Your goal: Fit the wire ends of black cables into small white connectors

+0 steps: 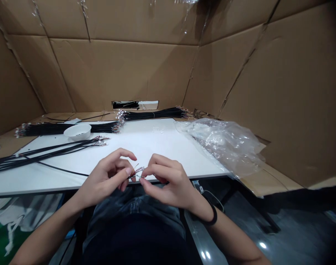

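Observation:
My left hand [106, 176] and my right hand [165, 180] meet above the front edge of a white table top [146, 147]. Between their fingertips is the end of a thin black cable, with fine bare wire ends [136, 171] fanning out upward. Both hands pinch this end, though my fingers partly hide it. The black cable [63, 170] runs left from my hands across the white surface. Nearest my left hand lies a loose group of black cables [46, 151] with metal-tipped ends.
Bundled black cables [68, 129] and another bundle [154, 114] lie at the back, near a white bowl [77, 131]. A crumpled clear plastic bag [220, 145] lies to the right. Cardboard walls [124, 73] surround the table. My lap is below its front edge.

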Demonstrator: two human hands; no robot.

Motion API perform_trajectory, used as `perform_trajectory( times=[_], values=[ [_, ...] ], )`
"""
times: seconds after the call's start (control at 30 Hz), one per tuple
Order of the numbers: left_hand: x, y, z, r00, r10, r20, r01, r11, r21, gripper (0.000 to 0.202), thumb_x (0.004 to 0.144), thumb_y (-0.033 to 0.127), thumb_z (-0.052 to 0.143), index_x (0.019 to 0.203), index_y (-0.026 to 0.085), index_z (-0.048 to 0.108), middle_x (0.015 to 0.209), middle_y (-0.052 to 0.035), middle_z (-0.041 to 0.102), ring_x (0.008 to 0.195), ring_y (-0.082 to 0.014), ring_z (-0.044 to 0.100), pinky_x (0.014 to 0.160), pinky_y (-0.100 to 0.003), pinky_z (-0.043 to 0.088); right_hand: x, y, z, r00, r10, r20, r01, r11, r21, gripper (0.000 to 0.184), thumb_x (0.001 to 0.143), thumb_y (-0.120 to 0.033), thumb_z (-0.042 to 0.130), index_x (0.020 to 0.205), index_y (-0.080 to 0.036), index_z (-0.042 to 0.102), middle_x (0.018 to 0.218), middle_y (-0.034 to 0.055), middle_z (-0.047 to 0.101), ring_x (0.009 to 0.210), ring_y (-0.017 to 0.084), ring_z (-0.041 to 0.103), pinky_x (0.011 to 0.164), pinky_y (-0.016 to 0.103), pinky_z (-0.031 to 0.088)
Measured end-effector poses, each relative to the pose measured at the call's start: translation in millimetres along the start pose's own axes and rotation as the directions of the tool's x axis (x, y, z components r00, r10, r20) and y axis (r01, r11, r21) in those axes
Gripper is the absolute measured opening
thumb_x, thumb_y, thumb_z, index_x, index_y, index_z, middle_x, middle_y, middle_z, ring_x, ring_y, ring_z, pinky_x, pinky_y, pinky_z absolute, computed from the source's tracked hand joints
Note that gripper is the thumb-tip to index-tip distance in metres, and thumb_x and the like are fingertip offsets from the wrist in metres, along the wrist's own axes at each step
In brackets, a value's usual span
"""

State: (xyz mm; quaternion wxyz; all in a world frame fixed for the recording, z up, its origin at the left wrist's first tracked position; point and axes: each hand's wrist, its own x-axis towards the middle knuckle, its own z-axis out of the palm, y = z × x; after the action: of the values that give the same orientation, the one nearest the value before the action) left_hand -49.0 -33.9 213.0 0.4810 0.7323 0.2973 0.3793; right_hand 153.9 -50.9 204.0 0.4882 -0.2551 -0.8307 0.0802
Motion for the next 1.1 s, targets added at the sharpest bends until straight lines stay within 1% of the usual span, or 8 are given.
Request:
perform_trajectory(
  times=[0.1, 0.27, 0.33, 0.5, 0.7, 0.83, 0.93, 1.1],
  values=[
    [-0.4, -0.8, -0.5, 1.0, -0.029, 0.007, 0.03, 0.997, -0.067, 0.018, 0.096, 0.032, 0.052, 0.109, 0.021, 0.049, 0.072, 0.0025, 0.062, 0.051, -0.0078, 0.054, 0.051, -0.019, 0.044, -0.1, 0.6, -2.1, 1.0, -0.005, 0.009, 0.005, 1.0, -0.009, 0.008, 0.083, -0.012, 0.061, 0.08, -0.018, 0.067, 0.069, -0.0004, 0.054, 0.052, 0.008, 0.04, 0.048, 0.022, 0.033],
    [-1.0, 1.9, -1.6, 0.998, -0.047, 0.044, 0.048, 0.998, -0.038, 0.017, 0.094, 0.033, 0.055, 0.094, 0.016, 0.058, 0.064, 0.0017, 0.06, 0.05, -0.0082, 0.054, 0.05, -0.019, 0.042, 0.2, 1.9, -3.8, 1.0, 0.01, 0.019, -0.01, 1.0, 0.029, 0.009, 0.083, -0.011, 0.061, 0.082, -0.016, 0.069, 0.069, 0.0002, 0.054, 0.053, 0.008, 0.042, 0.048, 0.023, 0.034],
    [-0.7, 2.8, -1.6, 0.997, -0.051, 0.057, 0.053, 0.998, -0.025, 0.017, 0.093, 0.032, 0.057, 0.091, 0.016, 0.06, 0.066, 0.0003, 0.061, 0.05, -0.0084, 0.055, 0.05, -0.019, 0.042, 0.8, 2.2, -4.7, 0.999, 0.032, 0.027, -0.033, 0.998, 0.051, 0.01, 0.083, -0.01, 0.061, 0.081, -0.016, 0.069, 0.069, 0.0, 0.054, 0.053, 0.008, 0.042, 0.048, 0.023, 0.034],
    [0.6, 3.4, -1.4, 0.993, -0.074, 0.091, 0.082, 0.993, -0.086, 0.02, 0.092, 0.034, 0.058, 0.094, 0.014, 0.061, 0.072, -0.0044, 0.067, 0.05, -0.0085, 0.055, 0.048, -0.019, 0.044, 2.6, 2.5, -7.3, 0.998, 0.049, 0.049, -0.054, 0.993, 0.101, 0.01, 0.084, -0.013, 0.062, 0.079, -0.016, 0.069, 0.067, -0.0003, 0.053, 0.052, 0.008, 0.041, 0.047, 0.023, 0.034],
    [0.9, 1.5, -4.2, 0.991, -0.075, 0.109, 0.091, 0.985, -0.146, 0.014, 0.091, 0.029, 0.061, 0.093, 0.015, 0.064, 0.071, -0.0029, 0.069, 0.049, -0.0069, 0.056, 0.049, -0.017, 0.046, 2.6, 4.2, -9.8, 0.996, 0.042, 0.075, -0.05, 0.992, 0.112, 0.011, 0.086, -0.014, 0.062, 0.08, -0.016, 0.07, 0.067, 0.0, 0.054, 0.053, 0.008, 0.042, 0.047, 0.023, 0.034],
    [1.7, 1.4, -3.5, 0.993, -0.09, 0.076, 0.098, 0.989, -0.113, 0.012, 0.084, 0.024, 0.069, 0.092, 0.015, 0.067, 0.068, -0.002, 0.07, 0.048, -0.0065, 0.057, 0.047, -0.014, 0.045, 2.8, 4.7, -10.4, 0.996, 0.038, 0.079, -0.048, 0.991, 0.125, 0.008, 0.085, -0.013, 0.064, 0.081, -0.015, 0.071, 0.067, 0.0003, 0.055, 0.053, 0.008, 0.041, 0.047, 0.023, 0.034],
    [2.2, 2.9, -1.9, 0.994, -0.109, 0.019, 0.11, 0.99, -0.086, 0.008, 0.084, 0.022, 0.068, 0.084, 0.014, 0.07, 0.062, -0.0008, 0.067, 0.045, -0.0054, 0.054, 0.044, -0.013, 0.042, 3.1, 3.8, -9.9, 0.996, 0.035, 0.076, -0.045, 0.99, 0.133, 0.008, 0.085, -0.012, 0.065, 0.081, -0.014, 0.071, 0.067, 0.0001, 0.054, 0.053, 0.008, 0.041, 0.048, 0.023, 0.034],
    [2.0, 4.4, -2.7, 0.993, -0.114, -0.037, 0.112, 0.993, -0.035, 0.018, 0.086, 0.026, 0.066, 0.074, 0.013, 0.07, 0.05, 0.0012, 0.059, 0.042, -0.0059, 0.053, 0.043, -0.013, 0.04, 1.7, 2.3, -7.6, 0.997, 0.026, 0.07, -0.035, 0.99, 0.134, 0.008, 0.085, -0.012, 0.065, 0.082, -0.014, 0.072, 0.067, 0.0003, 0.053, 0.053, 0.008, 0.042, 0.048, 0.023, 0.034]
  ],
)
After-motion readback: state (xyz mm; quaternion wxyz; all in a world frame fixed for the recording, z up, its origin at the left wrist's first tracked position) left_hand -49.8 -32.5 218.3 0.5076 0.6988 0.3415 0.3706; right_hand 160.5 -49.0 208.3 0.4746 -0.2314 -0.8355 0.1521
